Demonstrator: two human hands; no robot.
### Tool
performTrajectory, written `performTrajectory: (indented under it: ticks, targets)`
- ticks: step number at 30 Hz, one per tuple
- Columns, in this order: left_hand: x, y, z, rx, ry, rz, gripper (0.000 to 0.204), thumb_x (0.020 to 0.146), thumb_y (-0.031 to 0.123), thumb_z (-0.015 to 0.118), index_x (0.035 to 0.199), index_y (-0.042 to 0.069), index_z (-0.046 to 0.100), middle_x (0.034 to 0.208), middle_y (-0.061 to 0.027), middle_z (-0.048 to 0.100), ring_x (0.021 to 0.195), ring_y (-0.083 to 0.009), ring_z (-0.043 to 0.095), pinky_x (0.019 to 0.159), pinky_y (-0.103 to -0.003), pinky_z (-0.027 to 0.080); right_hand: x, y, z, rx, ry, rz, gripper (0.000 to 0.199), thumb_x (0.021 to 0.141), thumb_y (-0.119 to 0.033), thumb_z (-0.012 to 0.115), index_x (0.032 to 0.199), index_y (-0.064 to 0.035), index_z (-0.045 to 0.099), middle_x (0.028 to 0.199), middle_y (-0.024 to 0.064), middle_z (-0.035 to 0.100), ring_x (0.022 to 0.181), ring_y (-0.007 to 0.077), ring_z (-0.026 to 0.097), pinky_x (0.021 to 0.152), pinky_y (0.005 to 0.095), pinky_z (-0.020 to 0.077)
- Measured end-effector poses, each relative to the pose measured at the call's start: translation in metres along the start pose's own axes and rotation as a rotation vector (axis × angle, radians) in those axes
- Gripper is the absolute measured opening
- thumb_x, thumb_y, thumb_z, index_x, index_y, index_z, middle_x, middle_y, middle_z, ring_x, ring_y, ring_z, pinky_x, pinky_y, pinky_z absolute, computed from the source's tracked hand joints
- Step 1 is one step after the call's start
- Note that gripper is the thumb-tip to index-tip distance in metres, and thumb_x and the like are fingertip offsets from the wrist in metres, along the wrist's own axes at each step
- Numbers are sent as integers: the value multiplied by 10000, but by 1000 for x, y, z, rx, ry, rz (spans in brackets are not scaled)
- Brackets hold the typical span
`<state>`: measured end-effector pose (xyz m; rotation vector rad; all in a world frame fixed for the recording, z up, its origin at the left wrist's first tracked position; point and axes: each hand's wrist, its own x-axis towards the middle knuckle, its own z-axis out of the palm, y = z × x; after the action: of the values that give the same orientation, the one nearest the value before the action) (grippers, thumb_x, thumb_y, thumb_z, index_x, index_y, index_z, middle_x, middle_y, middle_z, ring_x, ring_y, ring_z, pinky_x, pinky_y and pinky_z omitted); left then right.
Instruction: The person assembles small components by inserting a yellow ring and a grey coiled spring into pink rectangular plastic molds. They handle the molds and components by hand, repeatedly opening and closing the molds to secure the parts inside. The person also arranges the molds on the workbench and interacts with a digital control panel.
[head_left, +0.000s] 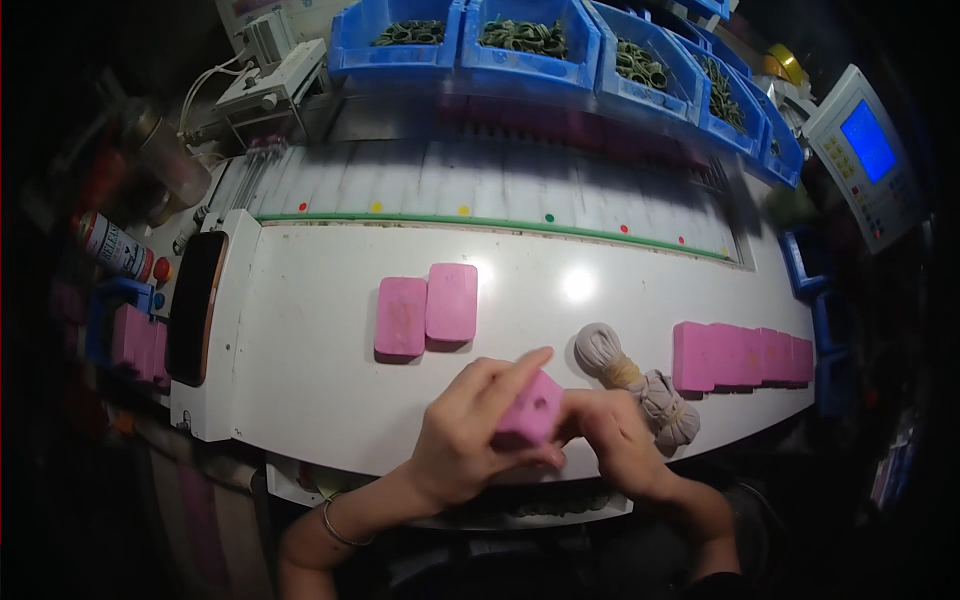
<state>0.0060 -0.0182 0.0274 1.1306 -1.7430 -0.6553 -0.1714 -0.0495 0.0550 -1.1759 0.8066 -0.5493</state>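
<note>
In the lower middle of the frame, the left hand point(458, 432) is clamped around a small pink, round-edged block point(530, 408), which it holds up over the front of the white, smooth-topped bench point(320, 390). The right hand point(618, 440) is curled at the block's right side; whether its fingers grip the block cannot be told. Two pink rectangular blocks point(452, 303) lie side by side left of the frame's centre. Just beyond the right hand rests a greyish cloth bundle point(600, 350) bound with a yellowish band. Further right, a row of pink blocks point(735, 356) stretches toward the bench's edge.
</note>
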Motion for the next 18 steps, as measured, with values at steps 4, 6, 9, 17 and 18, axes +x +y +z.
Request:
performTrajectory:
  ticks: [4, 6, 9, 17, 18]
  targets:
    - [-4, 4, 5, 44, 91, 18, 735, 667, 388, 754, 1244, 9, 502, 888, -135, 557, 749, -274, 574, 663, -337, 490, 6, 11, 11, 83, -38, -1, 314, 977, -232, 416, 841, 6, 569, 717, 13, 546, 658, 55, 467, 592, 211, 401]
    - [-6, 3, 6, -160, 86, -150, 678, 719, 420, 713, 1213, 2, 511, 928, -160, 580, 773, -262, 603, 658, -332, 496, 3, 22, 16, 57, 11, -96, 281, 975, -204, 413, 861, 7, 559, 720, 12, 542, 658, 54, 460, 594, 209, 395]
    - [-13, 2, 19, -392, 169, -316, 591, 804, 454, 638, 1147, -16, 529, 881, -150, 624, 760, -227, 634, 670, -319, 504, -2, 32, 23, -31, 95, -209, 231, 964, -154, 425, 862, 13, 547, 710, 18, 538, 648, 68, 469, 595, 216, 397]
    - [1, -12, -1, -874, 342, -731, 605, 958, 501, 296, 976, -51, 544, 790, -129, 620, 678, -173, 623, 599, -300, 549, -13, 38, 24, -396, 83, -677, 219, 935, -125, 465, 769, 3, 526, 718, 108, 559, 620, 186, 526, 590, 291, 434]
    - [1, -9, -9, -845, 352, -674, 569, 961, 477, 318, 977, -40, 555, 781, -125, 627, 667, -166, 634, 579, -304, 560, -13, 35, 14, -522, 52, -450, 200, 928, -116, 477, 773, -2, 532, 715, 106, 561, 611, 188, 531, 581, 297, 434]
